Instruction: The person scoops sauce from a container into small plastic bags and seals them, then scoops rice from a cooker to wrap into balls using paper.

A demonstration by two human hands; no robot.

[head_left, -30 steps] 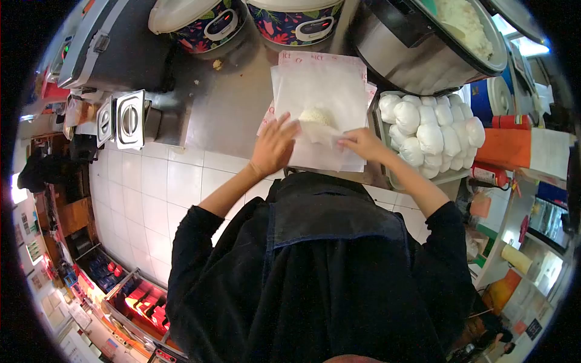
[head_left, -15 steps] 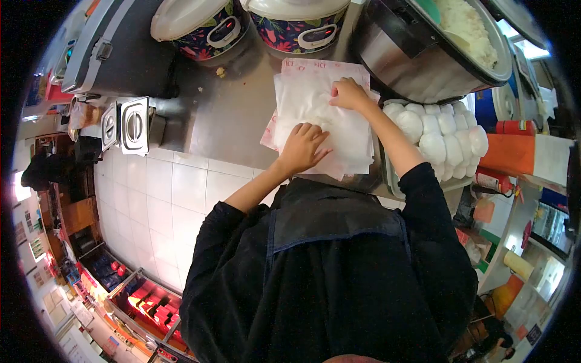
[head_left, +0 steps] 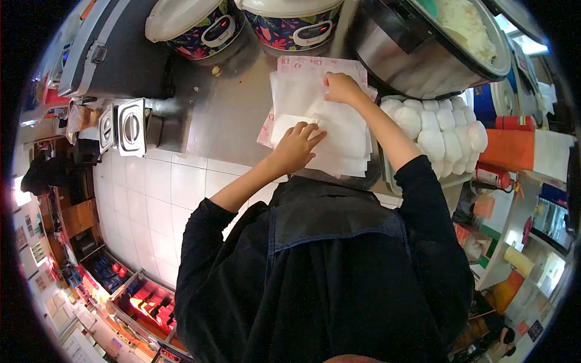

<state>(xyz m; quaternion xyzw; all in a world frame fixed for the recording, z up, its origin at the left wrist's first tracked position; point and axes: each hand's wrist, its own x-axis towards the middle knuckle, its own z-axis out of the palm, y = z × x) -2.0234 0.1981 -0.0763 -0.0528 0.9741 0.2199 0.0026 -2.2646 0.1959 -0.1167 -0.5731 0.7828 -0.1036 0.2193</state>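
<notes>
A stack of white paper sheets (head_left: pixel 342 142), some with red print, lies on the steel counter. My left hand (head_left: pixel 295 147) is on the lower left of the stack, its bent fingers on a folded flap of paper (head_left: pixel 284 126). A small whitish lump, perhaps rice, shows just beyond those fingertips. Over the upper right of the sheets is my right hand (head_left: pixel 345 89), fingers curled in and thumb near them; what they hold, if anything, is too small to tell. Right of the stack, a tray (head_left: pixel 392 181) holds several white wrapped bundles (head_left: pixel 433 142).
A large cooker (head_left: pixel 399 57) with white rice (head_left: pixel 466 30) stands at the upper right. Two floral-patterned pots (head_left: pixel 293 27) are at the back of the counter (head_left: pixel 224 115). A dark case (head_left: pixel 130 54) and lidded steel containers (head_left: pixel 132 127) stand at the left.
The left part of the top sheet is now folded inward under my left hand, whose fingers have drawn in. My right hand remains over the upper right of the sheets. The whole view has shifted slightly.
</notes>
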